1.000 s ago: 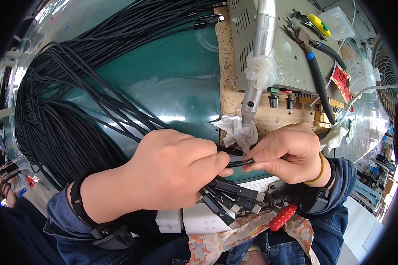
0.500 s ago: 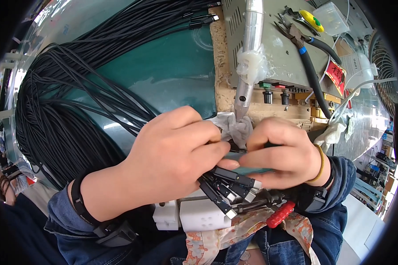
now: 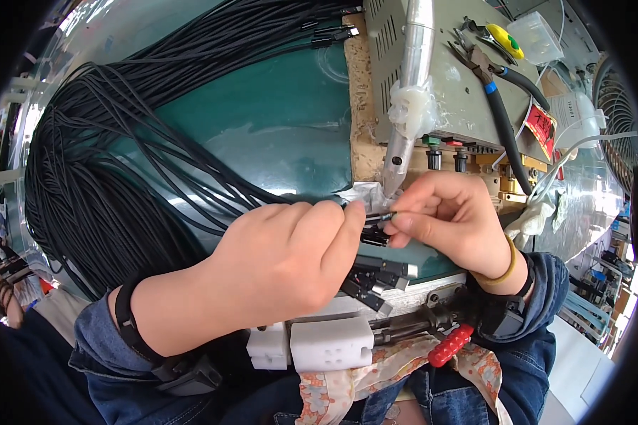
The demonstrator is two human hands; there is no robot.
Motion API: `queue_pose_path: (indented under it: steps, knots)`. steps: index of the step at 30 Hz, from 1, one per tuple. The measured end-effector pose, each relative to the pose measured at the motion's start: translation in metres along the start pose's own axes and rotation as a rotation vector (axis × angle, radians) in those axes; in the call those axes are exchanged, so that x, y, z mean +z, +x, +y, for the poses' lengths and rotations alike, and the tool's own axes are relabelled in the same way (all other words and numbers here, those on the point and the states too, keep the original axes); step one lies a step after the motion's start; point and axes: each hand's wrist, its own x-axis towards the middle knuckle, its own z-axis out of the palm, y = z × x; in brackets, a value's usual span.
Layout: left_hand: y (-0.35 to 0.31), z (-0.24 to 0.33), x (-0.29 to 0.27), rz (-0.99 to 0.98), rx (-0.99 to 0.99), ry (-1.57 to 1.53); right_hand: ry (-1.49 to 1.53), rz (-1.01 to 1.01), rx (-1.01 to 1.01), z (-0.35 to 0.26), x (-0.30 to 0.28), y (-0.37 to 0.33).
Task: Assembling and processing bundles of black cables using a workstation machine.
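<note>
My left hand (image 3: pixel 290 248) is closed around a bunch of black cables. Several black connectors (image 3: pixel 383 268) with silver metal tips stick out below its fingers, pointing right and down. In the gap between my hands, one black cable connector (image 3: pixel 379 218) has its end in a pinch of my right thumb and forefinger. The other fingers of my right hand (image 3: pixel 450 219) are curled. Beyond that pinch hangs the tapered end of a metal tube (image 3: pixel 412 64) with whitish lumps stuck on it. A crumpled white cloth (image 3: pixel 365 193) lies just behind my fingers.
A large heap of black cables (image 3: pixel 71 177) covers the left of the green mat (image 3: pixel 262 106). Pliers (image 3: pixel 500 99) rest on a grey metal box (image 3: pixel 443 92). Nearest me are white blocks (image 3: pixel 332 343) and a red-handled clamp (image 3: pixel 450 346). A fan (image 3: pixel 613 92) stands far right.
My right hand has moved up and opened out somewhat, with a connector end now showing in its pinch. My left fingers have shifted, and the hanging connectors have swung slightly right and up.
</note>
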Motion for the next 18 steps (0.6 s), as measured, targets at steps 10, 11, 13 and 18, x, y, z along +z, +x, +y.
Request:
queue_pose_path:
  steps: [10, 11, 13, 18]
  knots:
    - [0.003, -0.002, 0.0055, -0.036, -0.041, 0.11, 0.089, 0.071, -0.031, -0.0017, 0.0021, 0.0042]
    - [0.0026, -0.0018, 0.0053, -0.018, -0.027, 0.106, 0.082, 0.063, -0.024, -0.0022, 0.0016, 0.003]
    - [0.0021, -0.0014, 0.0048, 0.02, 0.002, 0.099, 0.076, 0.055, -0.017, -0.0018, 0.0016, 0.0017]
    - [0.0016, -0.0012, 0.004, 0.049, 0.013, 0.07, 0.054, 0.036, -0.08, 0.0003, 0.0012, 0.0008]
